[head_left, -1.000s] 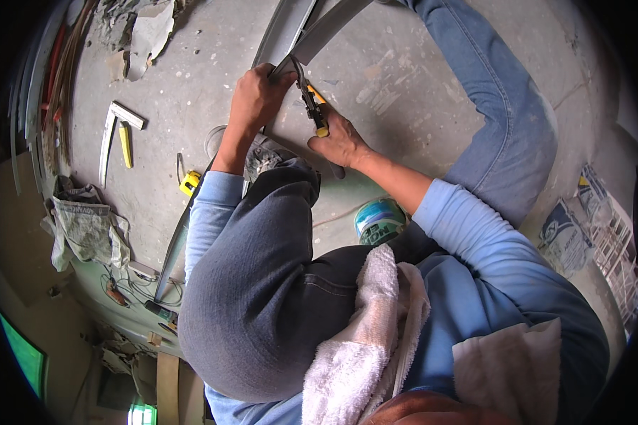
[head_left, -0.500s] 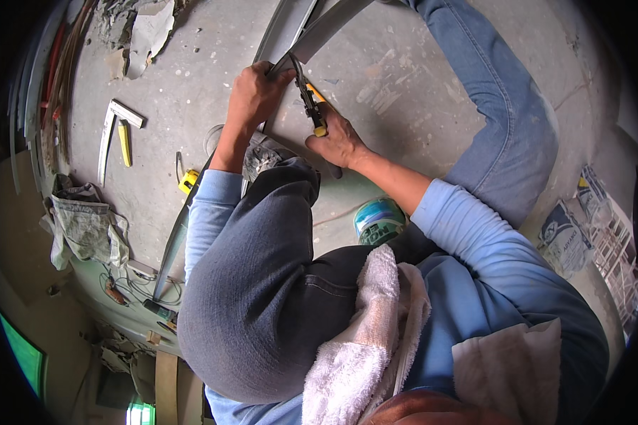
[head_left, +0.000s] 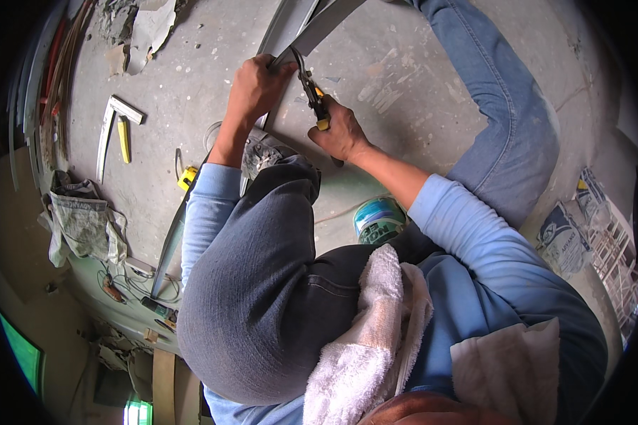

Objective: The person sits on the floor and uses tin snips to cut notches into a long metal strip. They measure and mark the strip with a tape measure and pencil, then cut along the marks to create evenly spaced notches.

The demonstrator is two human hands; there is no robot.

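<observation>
Over the concrete floor (head_left: 198,85), the left hand (head_left: 254,88) is wrapping its fingers round a grey metal channel (head_left: 322,30), seemingly steadying it; the right hand (head_left: 343,133) is grasping yellow-and-black snips (head_left: 311,95) at its edge.

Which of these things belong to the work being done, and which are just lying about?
In use:
grey metal strip, gripped by the left hand
snips, held in the right hand, jaws at the strip's edge

Apparently just lying about:
L-shaped square
slim yellow tool
yellow tape measure
crumpled grey bag
blue-green tub
</observation>
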